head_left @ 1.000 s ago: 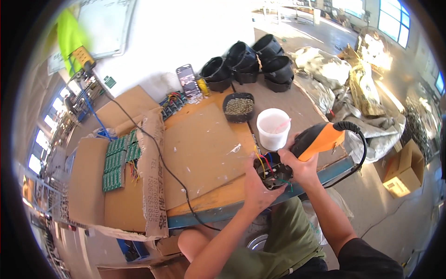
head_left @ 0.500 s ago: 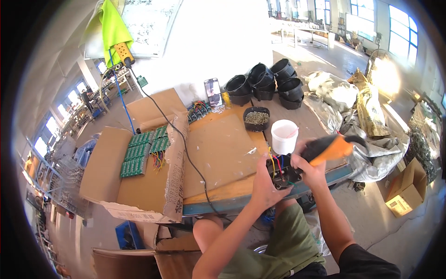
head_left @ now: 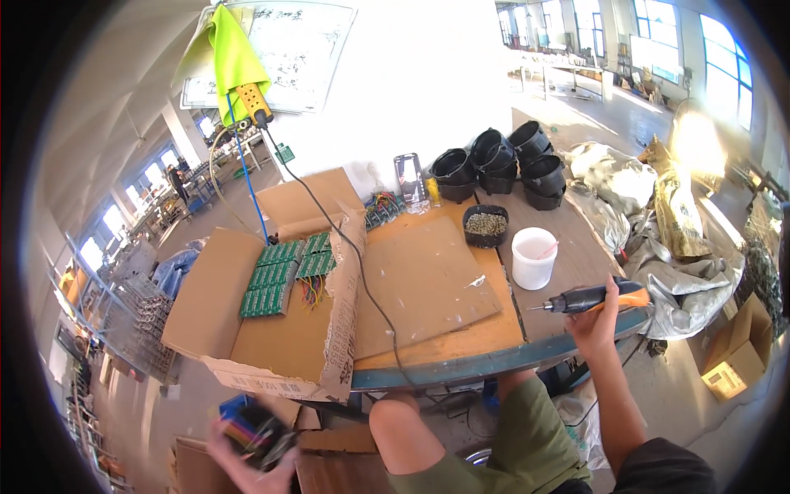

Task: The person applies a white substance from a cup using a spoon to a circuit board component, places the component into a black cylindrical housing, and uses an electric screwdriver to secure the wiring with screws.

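My right hand (head_left: pixel 594 321) grips an orange and black electric screwdriver (head_left: pixel 589 298) just off the table's right front edge, its bit pointing left. My left hand (head_left: pixel 247 457) is low at the lower left, below the table, blurred, closed around a small dark part with coloured wires (head_left: pixel 257 433), over brown cardboard boxes (head_left: pixel 329 461) on the floor. A white plastic cup (head_left: pixel 533 257) stands on the wooden table (head_left: pixel 461 329) just beyond the screwdriver. Behind it sits a black tray of small pale pieces (head_left: pixel 485 225).
An open cardboard box (head_left: pixel 271 329) on the left holds rows of green circuit boards (head_left: pixel 281 272) and loose wires. A flat cardboard sheet (head_left: pixel 420 284) covers mid-table. Stacked black pots (head_left: pixel 506 160) stand at the back. A black cable (head_left: pixel 362 280) crosses the table. Grey sacks (head_left: pixel 683 272) pile at right.
Both hands were together at the table edge, working on the dark part with the screwdriver. My left hand has since dropped down left with the part; the right still holds the screwdriver.
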